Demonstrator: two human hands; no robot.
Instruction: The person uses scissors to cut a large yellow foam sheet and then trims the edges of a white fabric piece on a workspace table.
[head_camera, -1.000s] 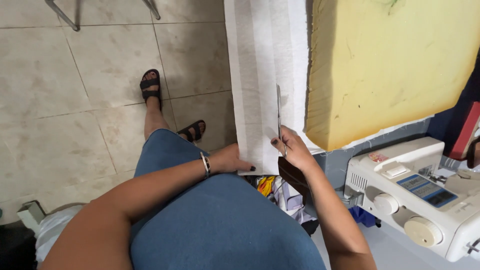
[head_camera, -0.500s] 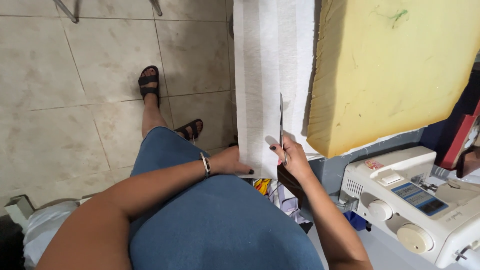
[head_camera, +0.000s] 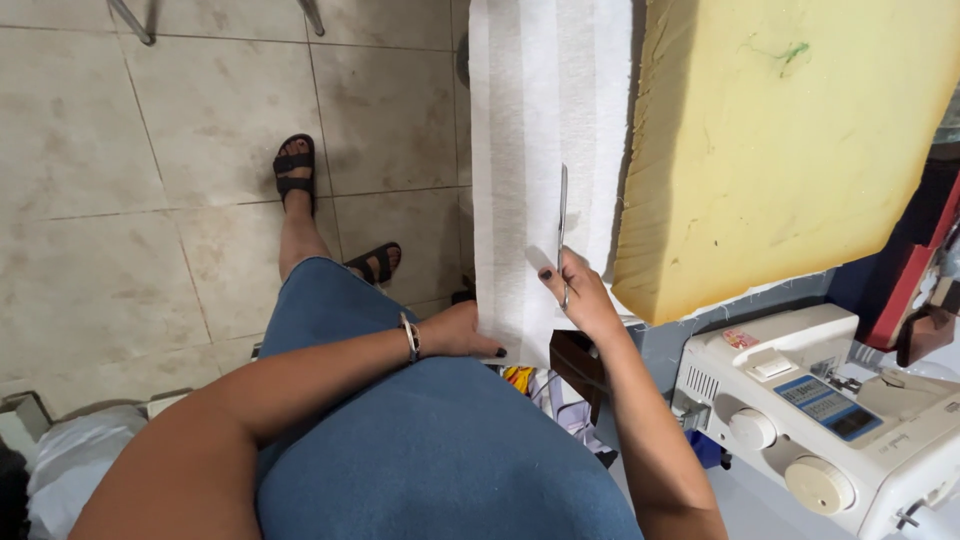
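Observation:
A long strip of white fabric (head_camera: 535, 110) hangs down in front of me, over the tiled floor. My left hand (head_camera: 468, 332) pinches its lower left edge near my lap. In my right hand (head_camera: 580, 296) I hold a pair of scissors (head_camera: 563, 222), blades pointing up along the fabric's right part, thumb through the handle. Beside the fabric on the right lies a thick yellow foam block (head_camera: 780, 140).
A white sewing machine (head_camera: 830, 410) stands at the lower right on a pale table. My blue skirt (head_camera: 420, 460) and sandalled feet (head_camera: 295, 170) fill the middle. The floor (head_camera: 150, 200) is beige tile. Metal chair legs (head_camera: 130, 20) show at the top left.
The scissors have travelled upward along the fabric with my right hand. My left hand stays on the lower edge. The view has shifted slightly.

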